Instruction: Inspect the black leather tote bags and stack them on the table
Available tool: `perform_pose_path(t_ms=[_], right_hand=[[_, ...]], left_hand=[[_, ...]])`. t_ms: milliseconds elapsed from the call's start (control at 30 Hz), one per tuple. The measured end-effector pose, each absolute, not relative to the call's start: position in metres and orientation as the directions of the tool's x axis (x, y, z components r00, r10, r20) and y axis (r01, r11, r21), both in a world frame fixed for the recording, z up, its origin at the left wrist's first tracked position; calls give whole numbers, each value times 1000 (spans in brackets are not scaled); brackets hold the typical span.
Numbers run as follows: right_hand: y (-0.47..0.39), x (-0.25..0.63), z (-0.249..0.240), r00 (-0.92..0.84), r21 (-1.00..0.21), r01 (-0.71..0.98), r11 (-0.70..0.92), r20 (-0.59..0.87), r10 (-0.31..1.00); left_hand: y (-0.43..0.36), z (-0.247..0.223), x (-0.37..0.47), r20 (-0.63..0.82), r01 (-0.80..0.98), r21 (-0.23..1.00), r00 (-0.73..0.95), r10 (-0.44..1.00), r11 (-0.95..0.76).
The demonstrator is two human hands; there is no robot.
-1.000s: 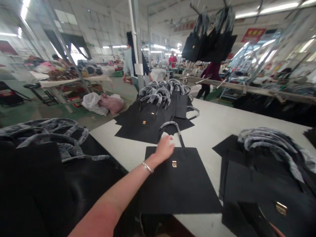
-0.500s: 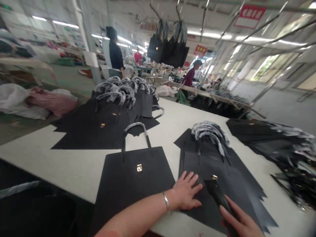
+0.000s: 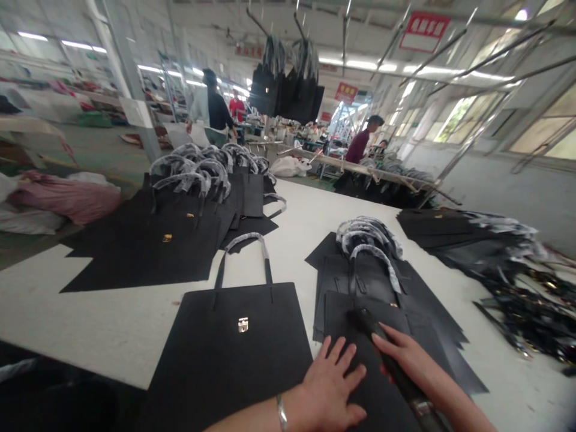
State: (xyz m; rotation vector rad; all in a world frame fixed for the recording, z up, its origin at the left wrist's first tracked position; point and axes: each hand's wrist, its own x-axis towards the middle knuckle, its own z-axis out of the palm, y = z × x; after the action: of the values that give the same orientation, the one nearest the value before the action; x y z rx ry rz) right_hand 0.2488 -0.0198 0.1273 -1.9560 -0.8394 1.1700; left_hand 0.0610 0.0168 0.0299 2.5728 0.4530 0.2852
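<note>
My left hand [image 3: 335, 384] lies with fingers spread on the front bag of the right-hand pile of black handbags [image 3: 342, 315]. In my right hand [image 3: 400, 354] is a black hand-held tool [image 3: 387, 351]; its exact kind does not show. The tool's tip is over the same bag, just beyond my left fingertips. Pale wrapping covers the handle [image 3: 375, 252] of this bag. To the left, another black handbag [image 3: 238, 354] lies flat with its handle up and a gold clasp [image 3: 243, 324] on its front.
A heap of black handbags [image 3: 148, 240] lies at the table's left. Dark pieces with metal fittings [image 3: 535, 312] are at the right. Bags hang from overhead hooks [image 3: 285, 87]. People [image 3: 360, 141] stand farther back beyond the pale table [image 3: 294, 207].
The view has swung rightward. The tool has moved up the bag, and its head has turned. The front bag on the right pile now has its handle apart from the bunch behind.
</note>
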Motion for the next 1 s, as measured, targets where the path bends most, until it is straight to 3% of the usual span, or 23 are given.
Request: perform_pose_path(t_ms=[267, 533, 767, 900, 1000], right_hand=[[-11, 244, 122, 354, -852, 156, -500, -425, 833], [-24, 273, 150, 613, -903, 201, -380, -186, 768], [-107, 308, 140, 677, -867, 30, -498, -349, 648], [-118, 312, 108, 652, -869, -33, -493, -392, 648], [-103, 314, 94, 621, -884, -60, -464, -397, 676]], left_hand=[[17, 34, 64, 99, 278, 480, 925, 366, -832], [16, 33, 45, 121, 253, 482, 929, 349, -839], [5, 48, 83, 90, 416, 373, 873, 479, -829], [-1, 46, 108, 210, 178, 443, 932, 295, -879], [1, 37, 110, 191, 103, 476, 957, 217, -873]])
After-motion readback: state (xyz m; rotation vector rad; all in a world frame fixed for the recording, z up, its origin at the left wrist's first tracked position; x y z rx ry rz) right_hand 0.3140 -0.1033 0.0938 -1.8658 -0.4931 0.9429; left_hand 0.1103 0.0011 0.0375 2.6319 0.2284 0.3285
